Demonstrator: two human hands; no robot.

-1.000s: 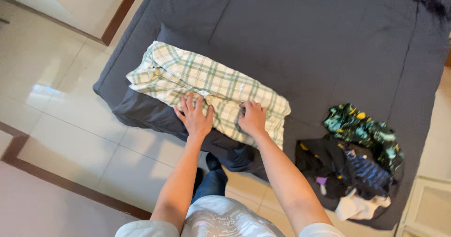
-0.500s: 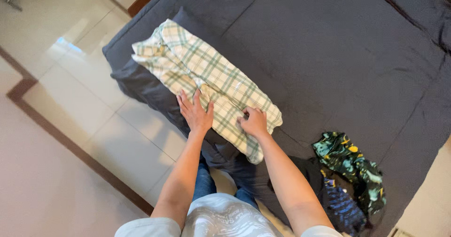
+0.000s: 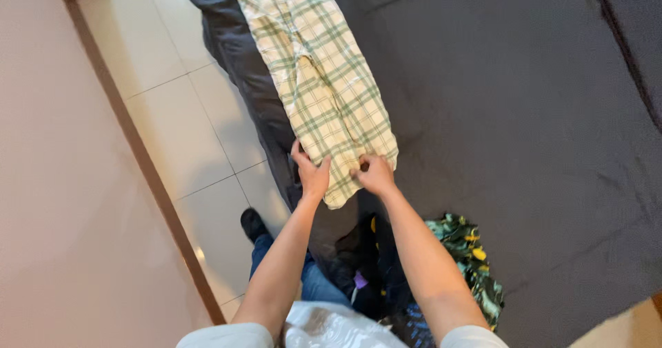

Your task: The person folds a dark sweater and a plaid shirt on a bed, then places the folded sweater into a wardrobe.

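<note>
- Along the near edge of the dark grey bed (image 3: pixel 524 114), a green-and-cream plaid shirt (image 3: pixel 314 79) lies folded into a long narrow strip, flat on the cover so its layers stay put.
- Left hand (image 3: pixel 312 172) pinches the shirt's near corner, thumb over the cloth.
- Right hand (image 3: pixel 376 174) grips the same hem just beside it, fingers curled; both hands close together, clamped on the end.
- Near the right forearm, a heap of dark patterned clothes (image 3: pixel 469 258) sits apart from the shirt.

Single head view, steep downward look, close over bed (image 3: pixel 524 114) edge
</note>
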